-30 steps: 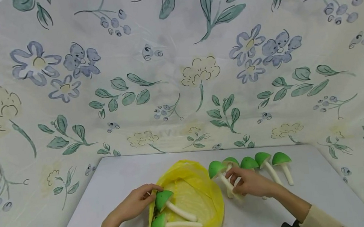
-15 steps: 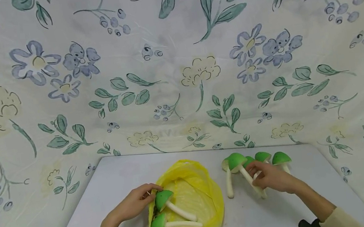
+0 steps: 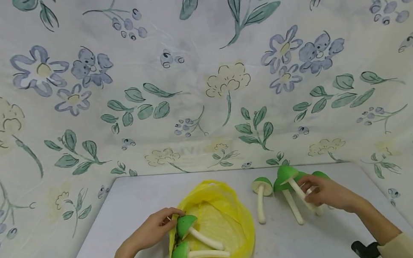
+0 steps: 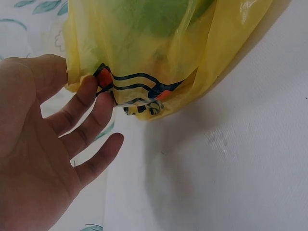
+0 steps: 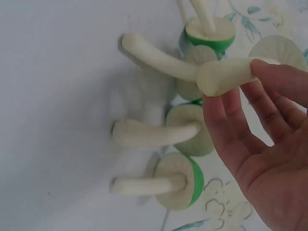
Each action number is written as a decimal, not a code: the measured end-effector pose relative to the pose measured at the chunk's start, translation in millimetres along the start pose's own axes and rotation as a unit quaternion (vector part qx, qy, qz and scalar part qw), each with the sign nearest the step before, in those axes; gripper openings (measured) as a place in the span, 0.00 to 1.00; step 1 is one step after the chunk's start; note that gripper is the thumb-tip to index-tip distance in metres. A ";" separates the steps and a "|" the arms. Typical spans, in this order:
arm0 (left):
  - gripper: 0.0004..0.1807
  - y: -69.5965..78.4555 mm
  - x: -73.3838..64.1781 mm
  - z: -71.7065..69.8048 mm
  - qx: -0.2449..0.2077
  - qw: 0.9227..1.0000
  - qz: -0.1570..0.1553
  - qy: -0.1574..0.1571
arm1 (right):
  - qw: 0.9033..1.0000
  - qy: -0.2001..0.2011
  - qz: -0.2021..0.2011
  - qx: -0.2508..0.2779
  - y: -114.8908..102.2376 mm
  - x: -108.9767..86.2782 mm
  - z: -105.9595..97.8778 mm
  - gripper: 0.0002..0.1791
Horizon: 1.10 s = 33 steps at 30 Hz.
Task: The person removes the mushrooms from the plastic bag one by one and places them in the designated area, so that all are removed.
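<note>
My right hand point(image 3: 326, 194) pinches the white stem of a toy mushroom point(image 3: 287, 174) with a green cap, held above the others on the table. In the right wrist view, thumb and fingers grip its stem point(image 5: 224, 77). Left of it, a mushroom point(image 3: 262, 184) lies with its stem toward me; others sit under and behind the hand, partly hidden. My left hand point(image 3: 153, 230) pinches the left edge of an opened yellow plastic bag point(image 3: 247, 227). Inside the bag lie two mushrooms, one upper point(image 3: 186, 226) and one lower point(image 3: 181, 257), stems pointing right.
The white table point(image 3: 133, 198) ends at a floral cloth backdrop point(image 3: 193, 83). Several mushrooms stand in a row at the back right, among them one at the far right point(image 3: 320, 174). A black wrist device point(image 3: 364, 250) shows below the right hand.
My right hand has moved rightward along the row, carrying the pinched mushroom over the others. The left hand and the bag have stayed put.
</note>
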State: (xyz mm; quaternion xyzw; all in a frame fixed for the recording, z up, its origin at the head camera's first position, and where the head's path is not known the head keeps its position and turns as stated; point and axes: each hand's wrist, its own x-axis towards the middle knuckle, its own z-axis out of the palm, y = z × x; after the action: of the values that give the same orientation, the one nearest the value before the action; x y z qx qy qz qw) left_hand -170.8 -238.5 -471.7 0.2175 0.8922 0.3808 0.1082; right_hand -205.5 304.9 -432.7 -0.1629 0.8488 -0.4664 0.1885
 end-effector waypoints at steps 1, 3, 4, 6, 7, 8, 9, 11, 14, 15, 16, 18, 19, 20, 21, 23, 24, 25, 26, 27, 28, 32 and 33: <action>0.14 0.1 -0.1 -0.1 0.001 1.000 0.000 0.000 | 1.000 0.002 0.004 -0.002 2.2 -1.3 -2.5 0.28; 0.15 0.4 -0.1 0.0 0.001 1.000 -0.001 0.000 | 1.000 0.006 0.012 -0.007 7.3 -3.7 -7.6 0.28; 0.15 0.4 -0.1 0.1 0.000 1.000 -0.001 -0.001 | 1.000 0.006 0.013 -0.009 9.7 -5.0 -10.3 0.29; 0.15 0.5 0.0 0.6 -0.002 1.000 -0.001 -0.002 | 1.000 0.011 0.020 -0.012 14.5 -7.5 -15.9 0.29; 0.15 0.6 0.2 0.9 -0.003 1.000 -0.001 -0.003 | 1.000 0.014 0.024 -0.011 16.7 -8.8 -18.9 0.29; 0.15 0.7 0.3 1.2 -0.004 1.000 -0.001 -0.003 | 0.999 0.016 0.025 -0.012 18.8 -10.1 -22.1 0.29; 0.15 0.9 0.4 1.5 -0.005 1.000 -0.001 -0.004 | 0.999 0.020 0.025 -0.012 20.3 -11.7 -25.2 0.30; 0.15 1.4 0.5 2.0 -0.005 1.000 -0.001 -0.003 | 0.999 0.027 0.026 -0.015 22.6 -14.9 -31.5 0.29; 0.15 2.0 0.5 2.5 -0.003 1.000 -0.002 0.000 | 0.998 0.042 0.026 -0.024 25.4 -19.7 -40.5 0.30; 0.15 2.0 0.4 2.6 -0.002 1.000 -0.003 0.001 | 0.998 0.047 0.025 -0.029 26.2 -21.4 -43.2 0.30; 0.15 2.1 0.3 2.8 -0.003 1.000 -0.003 0.001 | 0.998 0.052 0.026 -0.031 27.4 -23.0 -45.8 0.30; 0.15 1.9 0.0 3.3 -0.004 1.000 -0.004 0.002 | 0.997 0.060 0.025 -0.037 30.3 -26.3 -50.7 0.30; 0.15 1.6 -0.1 3.6 -0.006 1.000 -0.003 0.002 | 0.997 0.064 0.024 -0.040 32.1 -28.1 -52.9 0.30; 0.15 1.3 -0.3 4.0 -0.007 1.000 -0.003 0.001 | 0.996 0.069 0.027 -0.041 34.0 -29.6 -55.1 0.30; 0.15 1.1 -0.5 4.4 -0.008 1.000 -0.002 0.001 | 0.996 0.073 0.029 -0.042 36.2 -31.2 -57.2 0.30; 0.15 0.9 -1.0 5.1 -0.009 1.000 -0.001 0.001 | 0.995 0.081 0.029 -0.053 41.2 -34.4 -61.4 0.30; 0.15 0.9 -1.2 5.5 -0.010 1.000 -0.001 0.001 | 0.994 0.087 0.034 -0.058 43.8 -35.9 -63.4 0.30; 0.15 1.0 -1.4 5.8 -0.011 1.000 0.000 0.001 | 0.993 0.090 0.033 -0.064 46.4 -37.5 -65.0 0.29; 0.15 1.3 -1.6 6.0 -0.011 1.000 0.000 0.001 | 0.992 0.096 0.037 -0.068 49.0 -38.8 -66.5 0.29; 0.15 1.6 -1.8 6.3 -0.011 1.000 0.000 0.002 | 0.992 0.100 0.039 -0.073 51.5 -40.1 -67.7 0.29; 0.15 1.9 -2.0 6.5 -0.011 1.000 0.000 0.002 | 0.991 0.103 0.037 -0.078 54.1 -41.6 -68.7 0.28; 0.15 3.2 -2.4 7.1 -0.011 1.000 -0.001 0.003 | 0.988 0.120 0.047 -0.083 62.1 -45.8 -71.1 0.28; 0.15 3.5 -2.5 7.2 -0.011 1.000 -0.002 0.003 | 0.988 0.124 0.049 -0.084 63.7 -46.6 -71.7 0.28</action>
State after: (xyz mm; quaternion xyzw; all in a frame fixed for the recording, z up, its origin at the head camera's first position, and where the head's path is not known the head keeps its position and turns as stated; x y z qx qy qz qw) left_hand -164.9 -233.0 -474.1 0.2137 0.8886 0.3910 0.1084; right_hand -204.9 411.0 -443.8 -0.0773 0.9086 -0.4003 0.0903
